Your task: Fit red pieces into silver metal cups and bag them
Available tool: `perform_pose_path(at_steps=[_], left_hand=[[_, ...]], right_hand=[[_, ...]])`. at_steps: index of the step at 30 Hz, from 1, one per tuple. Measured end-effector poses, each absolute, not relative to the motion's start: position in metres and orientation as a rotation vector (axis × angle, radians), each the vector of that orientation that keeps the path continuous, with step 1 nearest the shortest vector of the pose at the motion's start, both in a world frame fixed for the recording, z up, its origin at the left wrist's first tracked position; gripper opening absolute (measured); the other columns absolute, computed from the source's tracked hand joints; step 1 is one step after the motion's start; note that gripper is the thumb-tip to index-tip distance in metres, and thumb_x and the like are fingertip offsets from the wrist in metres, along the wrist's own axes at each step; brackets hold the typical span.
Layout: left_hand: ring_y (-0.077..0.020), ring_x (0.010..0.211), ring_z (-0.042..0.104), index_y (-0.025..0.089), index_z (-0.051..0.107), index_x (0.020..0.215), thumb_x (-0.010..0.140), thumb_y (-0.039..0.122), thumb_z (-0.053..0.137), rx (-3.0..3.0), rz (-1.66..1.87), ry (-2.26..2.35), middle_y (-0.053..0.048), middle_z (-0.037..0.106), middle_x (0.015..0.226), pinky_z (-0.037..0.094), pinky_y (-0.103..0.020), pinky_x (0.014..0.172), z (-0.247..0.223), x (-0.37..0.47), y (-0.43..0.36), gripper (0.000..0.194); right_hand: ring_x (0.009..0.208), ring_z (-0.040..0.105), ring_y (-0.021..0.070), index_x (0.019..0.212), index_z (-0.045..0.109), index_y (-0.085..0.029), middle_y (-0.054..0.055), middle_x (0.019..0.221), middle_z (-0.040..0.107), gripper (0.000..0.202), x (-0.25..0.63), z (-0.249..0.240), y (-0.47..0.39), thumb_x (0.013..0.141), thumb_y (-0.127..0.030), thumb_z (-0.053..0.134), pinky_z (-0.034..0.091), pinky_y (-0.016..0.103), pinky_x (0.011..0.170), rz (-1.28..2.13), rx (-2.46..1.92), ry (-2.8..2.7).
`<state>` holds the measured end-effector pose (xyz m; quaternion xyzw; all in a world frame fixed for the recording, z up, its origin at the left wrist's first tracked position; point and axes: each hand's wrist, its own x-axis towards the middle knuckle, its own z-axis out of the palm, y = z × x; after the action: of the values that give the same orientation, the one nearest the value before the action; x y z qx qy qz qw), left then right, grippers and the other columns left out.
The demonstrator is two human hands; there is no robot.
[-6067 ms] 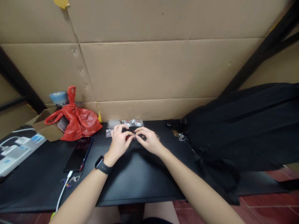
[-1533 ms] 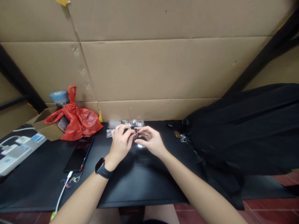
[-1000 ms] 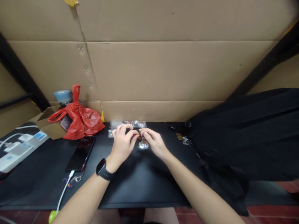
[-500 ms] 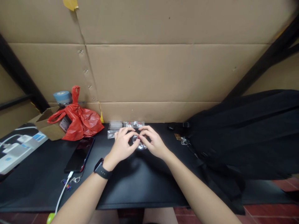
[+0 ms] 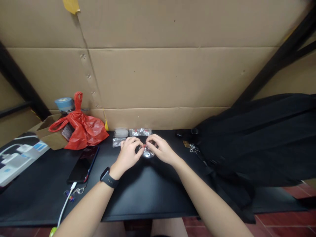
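Between my hands is a small shiny clear packet (image 5: 148,153) with a red spot at its top. My left hand (image 5: 130,152) pinches its upper left edge with thumb and forefinger. On the other side, my right hand (image 5: 160,148) grips the top near the red part. Behind them, two similar round packets with red marks (image 5: 140,132) lie by the cardboard wall. Beside these are a clear packet with whitish contents (image 5: 121,133) and a flat clear packet (image 5: 118,142), close to my left fingers.
On the left of the black table (image 5: 148,200) are a phone (image 5: 83,164) on a white cable, a red plastic bag (image 5: 85,130), an open carton (image 5: 53,140) and a power strip (image 5: 23,161). A large black bag (image 5: 259,141) covers the right side.
My fingertips have drawn in closer at the packet's top, and its red part shows more clearly between them. The whole view has shifted slightly.
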<state>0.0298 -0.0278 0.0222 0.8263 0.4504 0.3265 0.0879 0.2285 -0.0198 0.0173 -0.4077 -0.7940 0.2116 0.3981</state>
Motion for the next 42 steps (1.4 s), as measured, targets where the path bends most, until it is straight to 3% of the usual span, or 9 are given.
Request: perform_pose_path(at_steps=[3,6,13,19,23,28,34,42], left_hand=[[-0.0216,0.102,0.055,0.021,0.064,0.086,0.092,0.027,0.058,2.459,0.965,1.4,-0.002,0.066,0.102,0.033,-0.038,0.087,0.02,0.028,-0.025,0.011],[-0.0214,0.099,0.056,0.02,0.062,0.085,0.093,0.026,0.055,2.445,0.947,1.449,-0.002,0.066,0.099,0.034,-0.037,0.085,0.019,0.026,-0.022,0.012],[-0.0212,0.094,0.061,0.02,0.06,0.088,0.093,0.025,0.051,2.29,0.938,1.492,-0.002,0.068,0.093,0.038,-0.035,0.084,0.016,0.024,-0.015,0.011],[-0.018,0.082,0.065,0.021,0.059,0.087,0.091,0.027,0.05,1.986,0.976,1.423,-0.001,0.07,0.086,0.045,-0.031,0.079,0.008,0.025,-0.009,0.011],[-0.0163,0.082,0.066,0.02,0.061,0.087,0.089,0.03,0.055,1.848,1.082,1.27,-0.002,0.071,0.088,0.048,-0.028,0.08,-0.002,0.03,-0.008,0.012],[-0.0171,0.088,0.068,0.02,0.063,0.089,0.089,0.032,0.057,1.733,1.149,1.277,-0.003,0.072,0.092,0.051,-0.029,0.085,-0.009,0.037,-0.01,0.013],[-0.017,0.09,0.069,0.022,0.064,0.09,0.09,0.031,0.057,1.745,1.104,1.403,-0.001,0.073,0.092,0.049,-0.031,0.09,-0.007,0.039,-0.014,0.011],[-0.0177,0.091,0.069,0.023,0.063,0.09,0.09,0.028,0.056,1.73,1.079,1.5,0.001,0.074,0.093,0.044,-0.034,0.093,0.003,0.039,-0.02,0.008]], right_hand=[[0.088,0.061,0.0195,0.101,0.066,-0.02,0.007,0.097,0.065,0.016,0.237,0.009,-0.015,0.089,-0.029,0.062,0.047,0.031,0.077,0.419,-1.263,-2.165],[0.082,0.062,0.0179,0.091,0.069,-0.02,0.005,0.09,0.067,0.01,0.242,0.0,-0.009,0.083,-0.027,0.069,0.044,0.028,0.071,0.422,-1.39,-2.309],[0.074,0.063,0.0161,0.083,0.068,-0.02,0.003,0.083,0.069,0.006,0.24,-0.007,-0.003,0.083,-0.017,0.063,0.044,0.026,0.067,0.51,-1.384,-2.228],[0.079,0.071,0.019,0.089,0.061,-0.018,0.005,0.082,0.071,0.019,0.228,-0.007,-0.004,0.087,-0.037,0.063,0.054,0.031,0.073,0.983,-1.121,-1.756],[0.084,0.073,0.0203,0.089,0.06,-0.017,0.009,0.105,0.069,0.033,0.218,-0.004,-0.009,0.081,-0.048,0.069,0.057,0.031,0.07,1.155,-0.943,-1.592],[0.077,0.074,0.0184,0.086,0.06,-0.017,0.008,0.108,0.067,0.038,0.212,-0.003,-0.014,0.076,-0.05,0.075,0.061,0.031,0.068,1.23,-0.931,-1.475],[0.08,0.075,0.0199,0.123,0.059,-0.026,0.007,0.113,0.067,0.052,0.212,-0.007,-0.016,0.077,-0.043,0.077,0.064,0.034,0.069,1.347,-0.916,-1.373],[0.091,0.073,0.0257,0.126,0.067,-0.02,0.011,0.113,0.072,0.058,0.209,-0.008,-0.018,0.072,-0.038,0.082,0.06,0.048,0.088,1.321,-0.9,-1.429]])
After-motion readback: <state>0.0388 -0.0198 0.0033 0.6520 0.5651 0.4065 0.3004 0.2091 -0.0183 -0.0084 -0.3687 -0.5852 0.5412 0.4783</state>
